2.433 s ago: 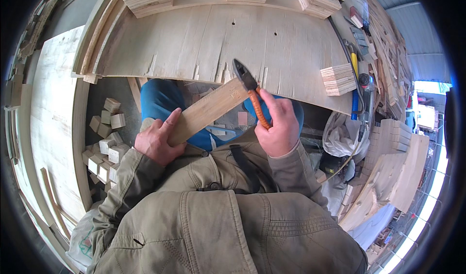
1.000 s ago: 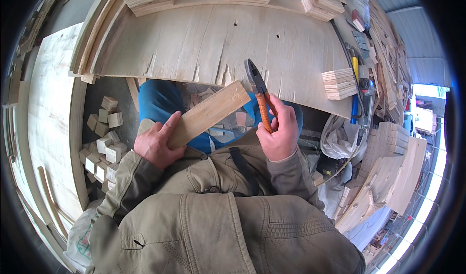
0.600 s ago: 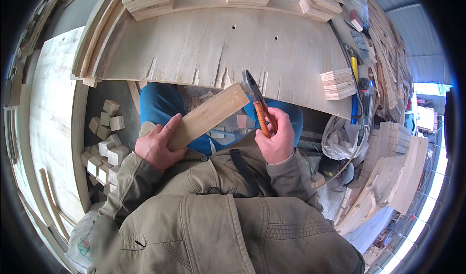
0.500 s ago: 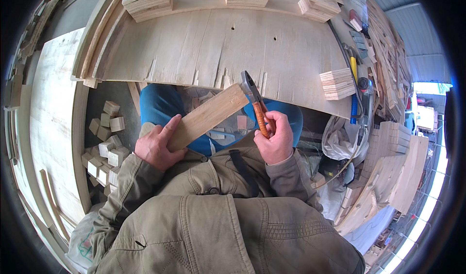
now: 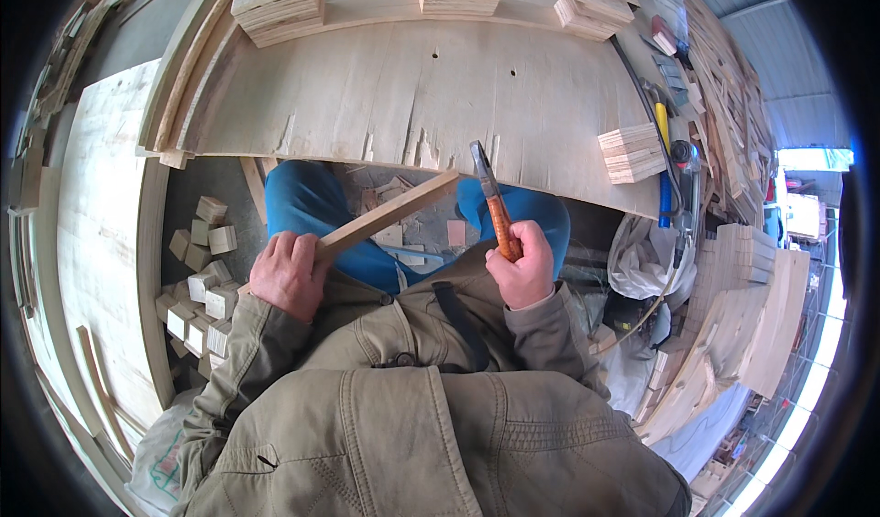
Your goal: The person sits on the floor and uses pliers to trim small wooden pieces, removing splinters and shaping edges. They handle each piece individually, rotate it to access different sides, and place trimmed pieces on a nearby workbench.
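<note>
My left hand (image 5: 290,274) is closed round a wooden board (image 5: 390,213), which shows its narrow edge and slants up to the right over my lap. The board's far end lies close to the front edge of the plywood bench top (image 5: 348,86). In my right hand (image 5: 522,265) is a pair of pliers (image 5: 496,203) with orange handles, gripped by the handles. Their dark metal head points up, just right of the board's end and apart from it.
Plywood blocks (image 5: 632,153) stand on the bench's right side and along its back. Small cut blocks (image 5: 220,300) lie heaped on the floor at left. A yellow-and-blue tool (image 5: 663,150) lies by the bench's right edge. White bags (image 5: 642,265) hang below it.
The board has turned from its broad face onto its narrow edge in my left hand. The pliers have tipped more upright and moved slightly right, away from the board's end.
</note>
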Demonstrator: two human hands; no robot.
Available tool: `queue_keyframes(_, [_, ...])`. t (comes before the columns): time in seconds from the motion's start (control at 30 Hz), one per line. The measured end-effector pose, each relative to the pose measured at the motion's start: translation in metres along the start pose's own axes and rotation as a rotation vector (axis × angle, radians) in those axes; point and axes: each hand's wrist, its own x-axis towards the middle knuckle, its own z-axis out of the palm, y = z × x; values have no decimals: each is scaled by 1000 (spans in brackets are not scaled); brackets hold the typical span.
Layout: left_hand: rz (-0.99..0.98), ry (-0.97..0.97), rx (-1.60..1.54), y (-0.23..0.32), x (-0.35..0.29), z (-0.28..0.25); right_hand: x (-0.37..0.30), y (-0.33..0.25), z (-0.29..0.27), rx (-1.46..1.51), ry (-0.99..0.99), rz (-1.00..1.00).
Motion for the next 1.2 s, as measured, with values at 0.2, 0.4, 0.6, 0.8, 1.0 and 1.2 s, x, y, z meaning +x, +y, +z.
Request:
queue_keyframes(0.2, [48,107,22,-2,-1,7,-3,6,-5,23,-29,39])
queue_keyframes(0.4, [71,220,30,-4,0,6,-5,-6,-17,203,-11,-32])
queue_keyframes(0.6, [71,296,8,-7,6,4,0,-5,-25,41,-25,-63])
queue_keyframes(0.8, [26,312,7,-11,3,1,-11,-1,-18,4,-70,-56])
queue_keyframes(1.0, [15,316,-1,-12,1,2,-14,0,-12,-106,-114,-93])
queue_keyframes(1.2, [25,335,-19,-7,0,2,-13,2,-9,-199,-133,-160])
